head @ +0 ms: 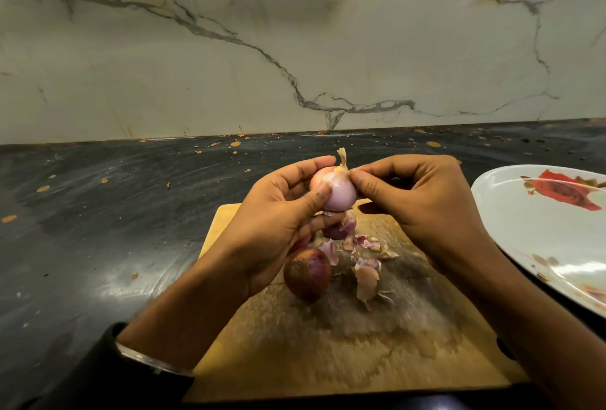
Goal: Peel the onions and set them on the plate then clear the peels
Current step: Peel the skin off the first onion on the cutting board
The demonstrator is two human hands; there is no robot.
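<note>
Three onions (333,190) are seen, one between the fingers (323,191) and two below them; one plate (554,229), one cutting board (344,344) and several peels (365,273) are counted.

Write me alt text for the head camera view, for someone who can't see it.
Two hands hold a mostly peeled onion above a wooden cutting board; the left hand cradles it while the right hand pinches near its stem. An unpeeled onion and peels lie on the board, a floral plate at right.

Wooden cutting board (328,344), worn, stained, on dark tabletop (98,213) with orange specks. White marble backsplash (229,49), grey veins, behind tabletop.
</note>
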